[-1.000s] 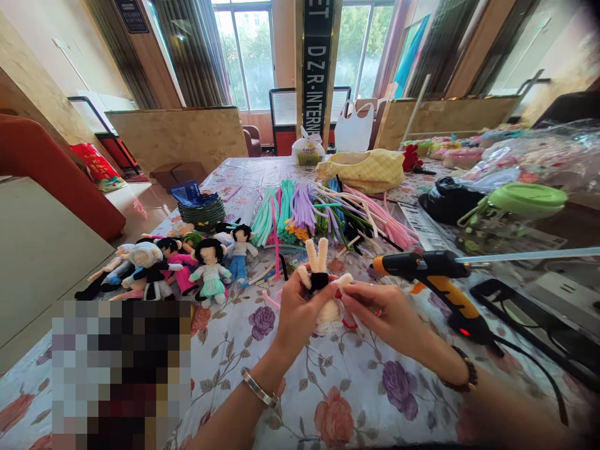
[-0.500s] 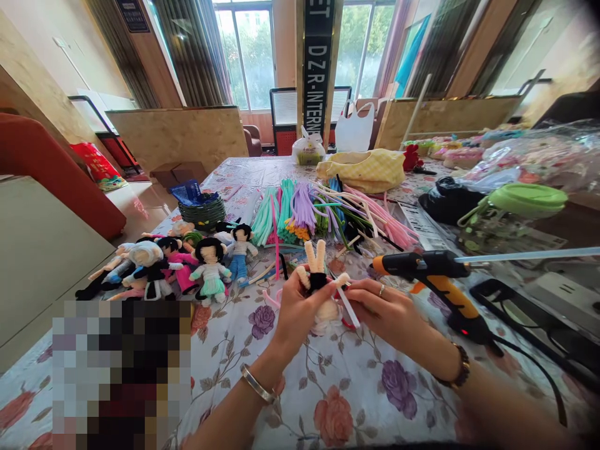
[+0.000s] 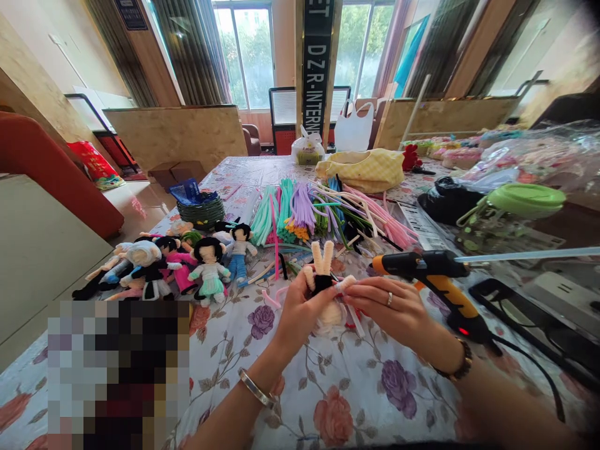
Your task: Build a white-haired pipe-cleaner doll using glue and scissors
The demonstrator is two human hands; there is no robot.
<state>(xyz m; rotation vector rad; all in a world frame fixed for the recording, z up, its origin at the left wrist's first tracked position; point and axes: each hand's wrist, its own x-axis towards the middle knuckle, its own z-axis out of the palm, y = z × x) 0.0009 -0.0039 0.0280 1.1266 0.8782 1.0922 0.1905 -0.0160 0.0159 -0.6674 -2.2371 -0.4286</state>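
Pinched between both hands, a small pipe-cleaner doll (image 3: 322,282) is held just above the floral tablecloth (image 3: 347,400), near the middle of the table's close edge. It is upside down: two cream legs point up, a black band wraps its middle, and its pale round head hangs below, partly hidden by the fingers. The left hand (image 3: 295,312) is closed around the doll's body from the left, thumb against the black band. The right hand (image 3: 389,306), wearing a ring, grips one cream arm of the doll between thumb and forefinger. A thin white stem (image 3: 359,324) lies slanted just under that hand; whether it is joined to the doll cannot be told. A metal bangle (image 3: 255,387) sits on the left wrist and a bead bracelet (image 3: 462,369) on the right.

Just right of the hands an orange and black glue gun (image 3: 435,269) stands with its nozzle pointing left, its red light lit. Left of the hands lies a row of finished dolls (image 3: 206,265). Beyond the doll is a spread of coloured pipe cleaners (image 3: 304,212), with a yellow checked bag (image 3: 363,169) behind it and a stack of dark green dishes (image 3: 202,211) to the left
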